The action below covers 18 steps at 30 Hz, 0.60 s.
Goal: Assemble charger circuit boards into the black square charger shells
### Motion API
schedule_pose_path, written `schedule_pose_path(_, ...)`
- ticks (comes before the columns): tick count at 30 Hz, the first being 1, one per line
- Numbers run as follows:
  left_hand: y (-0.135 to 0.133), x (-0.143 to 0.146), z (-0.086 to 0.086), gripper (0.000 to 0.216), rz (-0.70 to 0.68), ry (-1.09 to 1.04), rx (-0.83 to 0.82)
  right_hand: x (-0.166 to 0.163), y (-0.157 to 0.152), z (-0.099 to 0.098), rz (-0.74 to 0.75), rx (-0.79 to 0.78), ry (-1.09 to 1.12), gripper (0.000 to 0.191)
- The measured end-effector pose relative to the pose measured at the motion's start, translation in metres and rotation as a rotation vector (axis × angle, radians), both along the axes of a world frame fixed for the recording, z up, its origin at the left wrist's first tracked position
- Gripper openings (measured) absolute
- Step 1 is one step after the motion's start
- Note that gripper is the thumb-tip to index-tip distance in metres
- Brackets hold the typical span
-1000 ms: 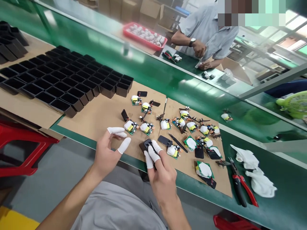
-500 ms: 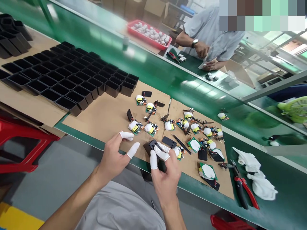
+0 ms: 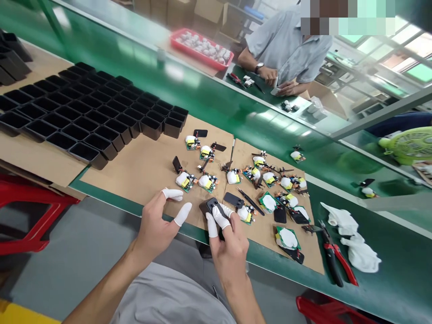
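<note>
My right hand (image 3: 230, 245), with white finger cots, grips a black plastic case (image 3: 205, 205) near the front edge of the table. Its fingertips cover part of the case's top face. To the left, my left hand (image 3: 158, 225) holds nothing, its thumb and fingers apart and also in white cots. Just beyond the right hand lie a flat black cover (image 3: 233, 199), a pair of black tweezers (image 3: 249, 200) and a circuit board (image 3: 246, 214) with a white blob and yellow part. Two similar boards (image 3: 207, 182) (image 3: 185, 180) sit beyond the left hand.
Rows of open black cases (image 3: 84, 121) fill the left side. Several more circuit boards (image 3: 288, 237) lie on the cardboard (image 3: 135, 175). Red-handled pliers (image 3: 337, 258) and white cloth gloves (image 3: 362, 254) are at right. Across a green ledge, a person works beside a red tray (image 3: 173, 42).
The view has shifted a little, so the table contents appear farther left. My hands keep nearly the same pose around the case. The other person's hands have moved closer together.
</note>
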State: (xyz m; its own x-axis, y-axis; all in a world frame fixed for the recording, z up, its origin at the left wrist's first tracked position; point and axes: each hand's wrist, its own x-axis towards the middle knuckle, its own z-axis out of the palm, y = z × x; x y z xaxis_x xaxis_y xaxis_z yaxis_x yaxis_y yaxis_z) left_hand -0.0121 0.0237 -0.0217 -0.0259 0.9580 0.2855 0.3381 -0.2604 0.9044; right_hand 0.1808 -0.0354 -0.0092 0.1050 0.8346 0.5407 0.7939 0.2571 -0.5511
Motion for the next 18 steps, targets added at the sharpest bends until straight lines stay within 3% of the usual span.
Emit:
schedule_pose_path(5,0.000,0.000,0.000,0.013,0.004,0.020,0.022,0.004,0.002,0.004,-0.042,-0.046,0.253,0.015)
schedule_pose_path(8,0.000,0.000,-0.002,0.012,0.007,0.020,0.039,0.005,0.002,0.012,-0.127,-0.078,0.429,0.024)
schedule_pose_path(14,-0.004,0.000,-0.007,0.013,0.013,0.046,0.058,-0.002,0.006,0.023,-0.257,-0.267,1.246,0.041)
schedule_pose_path(18,-0.006,-0.001,-0.011,0.013,0.012,0.064,0.058,-0.003,0.006,0.022,-0.366,-0.137,1.118,0.039)
